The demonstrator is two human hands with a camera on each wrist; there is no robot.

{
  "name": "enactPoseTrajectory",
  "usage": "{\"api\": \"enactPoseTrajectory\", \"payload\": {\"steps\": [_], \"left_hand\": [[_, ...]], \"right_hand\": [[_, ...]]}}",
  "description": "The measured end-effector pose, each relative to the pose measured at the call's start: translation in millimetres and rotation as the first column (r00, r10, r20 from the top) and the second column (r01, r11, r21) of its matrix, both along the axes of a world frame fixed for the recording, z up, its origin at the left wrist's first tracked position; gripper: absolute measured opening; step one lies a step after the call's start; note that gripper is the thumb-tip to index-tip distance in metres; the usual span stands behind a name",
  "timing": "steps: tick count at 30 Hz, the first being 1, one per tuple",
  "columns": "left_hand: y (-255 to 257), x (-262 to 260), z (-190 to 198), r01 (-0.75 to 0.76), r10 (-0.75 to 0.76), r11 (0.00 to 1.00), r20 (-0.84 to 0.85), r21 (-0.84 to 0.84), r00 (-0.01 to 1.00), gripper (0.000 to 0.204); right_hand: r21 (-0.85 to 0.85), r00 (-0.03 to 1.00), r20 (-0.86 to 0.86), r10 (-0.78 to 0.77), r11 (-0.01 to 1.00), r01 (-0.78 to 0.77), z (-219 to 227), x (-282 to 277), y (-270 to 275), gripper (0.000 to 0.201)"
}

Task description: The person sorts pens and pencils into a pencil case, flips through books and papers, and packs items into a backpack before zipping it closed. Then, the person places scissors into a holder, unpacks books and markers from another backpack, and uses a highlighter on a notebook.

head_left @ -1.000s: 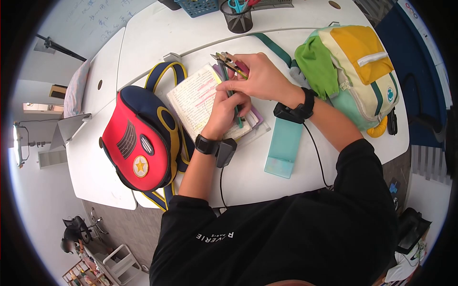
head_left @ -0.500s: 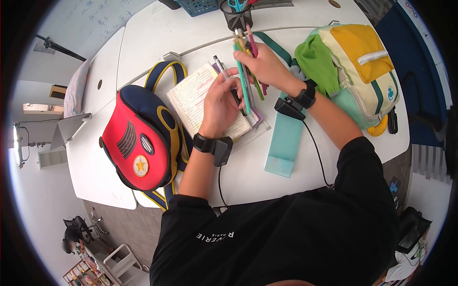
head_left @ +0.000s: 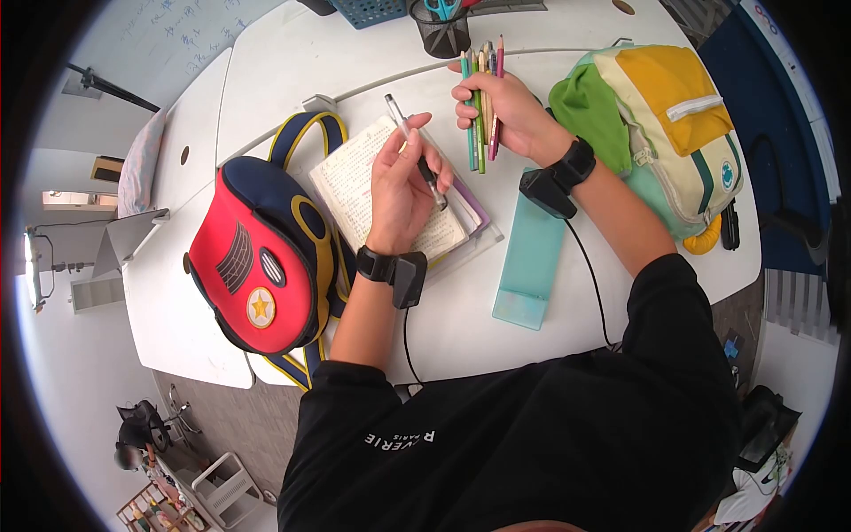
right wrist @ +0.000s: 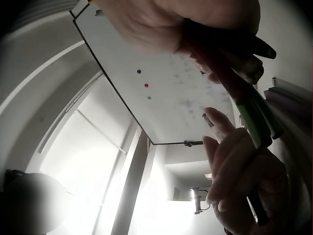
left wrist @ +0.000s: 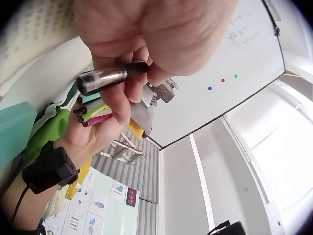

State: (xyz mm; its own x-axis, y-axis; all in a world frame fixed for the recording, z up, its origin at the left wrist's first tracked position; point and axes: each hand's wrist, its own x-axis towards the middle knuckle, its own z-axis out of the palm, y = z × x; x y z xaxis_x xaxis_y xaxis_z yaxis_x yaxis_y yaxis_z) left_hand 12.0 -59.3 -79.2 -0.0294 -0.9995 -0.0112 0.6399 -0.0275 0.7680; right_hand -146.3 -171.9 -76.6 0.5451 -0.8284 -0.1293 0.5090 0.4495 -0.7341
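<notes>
Above an open notebook [head_left: 350,182] with handwritten pages, my left hand [head_left: 399,195] pinches a pen [left wrist: 105,80] with a clear barrel and black grip. The pen slants across the palm, its black end toward me. To the right, my right hand [head_left: 519,115] grips a bundle of colored pencils [head_left: 480,152]: teal, green, tan and magenta ones show. They stand roughly side by side, their ends showing above and below the fist. In the right wrist view the bundle is dark and blurred, with the left hand [right wrist: 249,176] beyond it.
A red and navy backpack [head_left: 266,257] lies at the left, a cream, yellow and green backpack [head_left: 674,133] at the right. A flat teal case [head_left: 530,257] lies near the right forearm. Farther back stand a black mesh pen cup [head_left: 443,40] and a blue basket [head_left: 368,11].
The hands have drawn apart. My right hand has taken the pencil bundle up and to the right, while the pen stays in my left hand over the notebook.
</notes>
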Motion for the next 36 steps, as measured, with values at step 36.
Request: {"api": "enactPoseTrajectory", "payload": {"steps": [36], "left_hand": [[1,11,-3,0.049,-0.049,0.999,0.045,0.006,0.998,0.032]], "right_hand": [[-0.327,0.932,-0.363,0.004,0.936,-0.131,3,2,7,0.021]]}}
